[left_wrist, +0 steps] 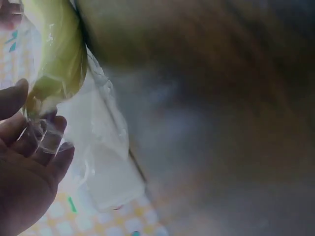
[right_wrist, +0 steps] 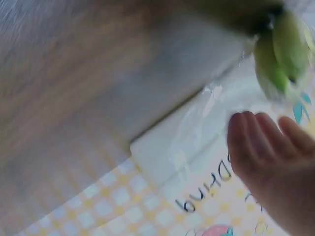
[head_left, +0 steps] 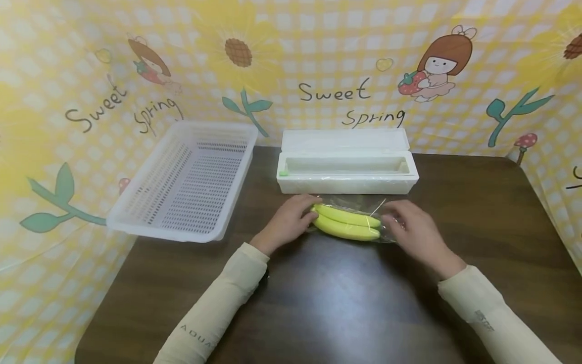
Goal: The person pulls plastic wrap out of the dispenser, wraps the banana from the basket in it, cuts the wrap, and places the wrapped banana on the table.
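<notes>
It's a screened-off nook, home or studio hard to call: yellow-checked "Sweet Spring" sheeting (head_left: 327, 55) rises around the dark table (head_left: 336, 313)!

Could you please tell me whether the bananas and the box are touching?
Apart: the head view shows a plain gap between the bananas and the box, with clear film in it.

The left hand (head_left: 291, 218) partly hides the nearest end of the bananas (head_left: 347, 231); its wrist view cuts off their other end. Whether the right hand (head_left: 416, 232) pinches the film (head_left: 350, 203) is unclear. Beyond both hands, a green bit (head_left: 284, 173) in the box (head_left: 347, 186) is too small to identify. Behind them, the sleeves (head_left: 209, 306) leave the head view. Both wrist views blur the table (head_left: 336, 308).
</notes>
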`<state>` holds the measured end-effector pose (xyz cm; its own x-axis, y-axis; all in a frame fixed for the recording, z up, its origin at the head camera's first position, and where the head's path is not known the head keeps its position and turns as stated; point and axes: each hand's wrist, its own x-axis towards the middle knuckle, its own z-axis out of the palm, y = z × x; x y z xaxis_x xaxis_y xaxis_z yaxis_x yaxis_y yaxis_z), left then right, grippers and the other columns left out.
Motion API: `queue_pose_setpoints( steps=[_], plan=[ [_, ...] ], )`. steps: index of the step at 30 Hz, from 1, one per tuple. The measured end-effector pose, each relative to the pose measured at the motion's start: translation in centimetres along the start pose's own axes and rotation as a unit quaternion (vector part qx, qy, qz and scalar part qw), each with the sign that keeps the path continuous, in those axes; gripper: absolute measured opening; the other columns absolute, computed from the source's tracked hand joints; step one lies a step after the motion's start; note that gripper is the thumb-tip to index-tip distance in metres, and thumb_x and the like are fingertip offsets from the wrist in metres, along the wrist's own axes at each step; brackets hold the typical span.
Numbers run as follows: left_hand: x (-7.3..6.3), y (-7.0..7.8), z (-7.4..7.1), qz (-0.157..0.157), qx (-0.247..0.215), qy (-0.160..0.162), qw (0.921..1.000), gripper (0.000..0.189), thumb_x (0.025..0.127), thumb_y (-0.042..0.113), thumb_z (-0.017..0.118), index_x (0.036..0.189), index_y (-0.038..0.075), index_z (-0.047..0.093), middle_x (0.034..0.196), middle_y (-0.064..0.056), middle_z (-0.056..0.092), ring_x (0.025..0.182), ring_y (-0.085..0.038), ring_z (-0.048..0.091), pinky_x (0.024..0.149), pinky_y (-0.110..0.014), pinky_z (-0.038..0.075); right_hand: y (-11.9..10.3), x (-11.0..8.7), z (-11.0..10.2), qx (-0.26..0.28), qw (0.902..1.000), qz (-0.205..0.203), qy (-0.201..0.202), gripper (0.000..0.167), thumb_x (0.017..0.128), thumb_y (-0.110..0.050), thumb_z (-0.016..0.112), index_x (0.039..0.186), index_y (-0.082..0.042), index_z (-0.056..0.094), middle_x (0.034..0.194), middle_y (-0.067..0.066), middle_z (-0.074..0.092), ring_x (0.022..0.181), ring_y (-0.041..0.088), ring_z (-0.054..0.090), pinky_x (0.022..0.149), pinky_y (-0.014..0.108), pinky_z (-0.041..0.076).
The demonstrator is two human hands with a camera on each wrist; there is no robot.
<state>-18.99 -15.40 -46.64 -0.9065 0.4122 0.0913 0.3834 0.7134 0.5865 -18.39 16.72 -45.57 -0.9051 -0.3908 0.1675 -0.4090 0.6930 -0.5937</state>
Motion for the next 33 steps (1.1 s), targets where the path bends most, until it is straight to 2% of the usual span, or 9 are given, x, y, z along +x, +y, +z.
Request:
queue_pose_setpoints(
  steps=[2,4,7,12,18,23,28,31,33],
  plan=[
    [0.1,-0.3,0.1,-0.022,-0.036,-0.004,0.9991,0.040,0.100,0.019,0.066,0.139,0.009,0.061,0.136,-0.005,0.060,0.128,-0.023,0.052,0.108,-0.039,0.041,-0.6,-0.2,0.9,-0.019,0.9980,-0.052,-0.030,0.049,0.097,-0.023,0.071,0.137,0.001,0.057,0.131,0.020,0.061,0.120,0.038,0.057,0.099,0.056,0.044],
    [0.0,-0.7,0.0,-0.039,-0.070,-0.005,0.9968,0.041,0.099,0.020,0.068,0.138,0.010,0.062,0.134,-0.004,0.061,0.128,-0.022,0.053,0.108,-0.041,0.041,-0.8,-0.3,1.6,-0.025,0.9939,-0.071,-0.081,0.066,0.095,-0.028,0.074,0.147,0.002,0.047,0.144,0.022,0.052,0.133,0.042,0.046,0.107,0.058,0.037],
    [-0.2,-1.2,-0.2,-0.053,-0.109,-0.001,0.9926,0.039,0.098,0.022,0.069,0.135,0.013,0.065,0.132,-0.002,0.063,0.127,-0.023,0.054,0.108,-0.043,0.041,-0.8,0.2,2.4,-0.026,0.9913,-0.065,-0.111,0.076,0.090,-0.027,0.079,0.150,0.002,0.043,0.147,0.023,0.049,0.134,0.042,0.046,0.108,0.057,0.037],
    [-0.3,-1.8,-0.4,-0.071,-0.127,-0.003,0.9894,0.036,0.099,0.025,0.068,0.133,0.014,0.067,0.131,-0.003,0.064,0.124,-0.024,0.056,0.107,-0.044,0.042,-0.4,1.4,2.3,0.004,0.9930,-0.051,-0.107,0.066,0.089,-0.023,0.080,0.144,0.000,0.052,0.134,0.022,0.060,0.120,0.041,0.055,0.100,0.058,0.042],
    [0.7,-2.0,-0.1,-0.107,-0.114,-0.008,0.9877,0.036,0.105,0.035,0.055,0.134,0.015,0.065,0.131,-0.003,0.063,0.119,-0.022,0.058,0.103,-0.041,0.044,0.6,3.0,1.5,0.099,0.9855,0.018,-0.137,0.054,0.095,-0.029,0.073,0.139,-0.002,0.057,0.122,0.015,0.066,0.109,0.029,0.059,0.091,0.047,0.048],
    [2.3,-2.0,0.5,-0.135,-0.123,0.005,0.9831,0.037,0.108,0.039,0.047,0.114,0.011,0.071,0.104,-0.006,0.069,0.098,-0.022,0.064,0.089,-0.039,0.051,1.8,4.9,1.3,0.210,0.9596,0.103,-0.156,0.045,0.101,-0.031,0.064,0.129,0.003,0.061,0.093,0.011,0.065,0.083,0.021,0.058,0.073,0.033,0.050],
    [3.5,-2.1,1.0,-0.193,-0.205,0.027,0.9592,0.047,0.105,0.046,0.050,0.084,0.007,0.064,0.073,-0.011,0.063,0.066,-0.024,0.064,0.062,-0.035,0.057,2.0,6.4,1.4,0.272,0.9341,0.173,-0.153,0.045,0.104,-0.040,0.056,0.110,0.003,0.065,0.082,0.007,0.059,0.070,0.017,0.053,0.063,0.030,0.047],
    [3.9,-2.0,1.0,-0.223,-0.214,0.049,0.9499,0.048,0.102,0.050,0.054,0.077,0.010,0.064,0.069,-0.010,0.064,0.062,-0.022,0.065,0.057,-0.033,0.057,1.6,7.0,1.4,0.275,0.9317,0.195,-0.134,0.048,0.102,-0.044,0.057,0.093,0.002,0.064,0.074,0.005,0.055,0.065,0.017,0.049,0.061,0.031,0.045],
    [4.0,-1.7,0.9,-0.233,-0.185,0.062,0.9527,0.051,0.101,0.052,0.055,0.071,0.011,0.062,0.064,-0.007,0.064,0.057,-0.020,0.062,0.054,-0.032,0.054,1.3,7.1,1.5,0.258,0.9384,0.204,-0.106,0.053,0.100,-0.047,0.059,0.087,0.004,0.062,0.070,0.006,0.052,0.062,0.018,0.046,0.058,0.032,0.043]
  ],
)
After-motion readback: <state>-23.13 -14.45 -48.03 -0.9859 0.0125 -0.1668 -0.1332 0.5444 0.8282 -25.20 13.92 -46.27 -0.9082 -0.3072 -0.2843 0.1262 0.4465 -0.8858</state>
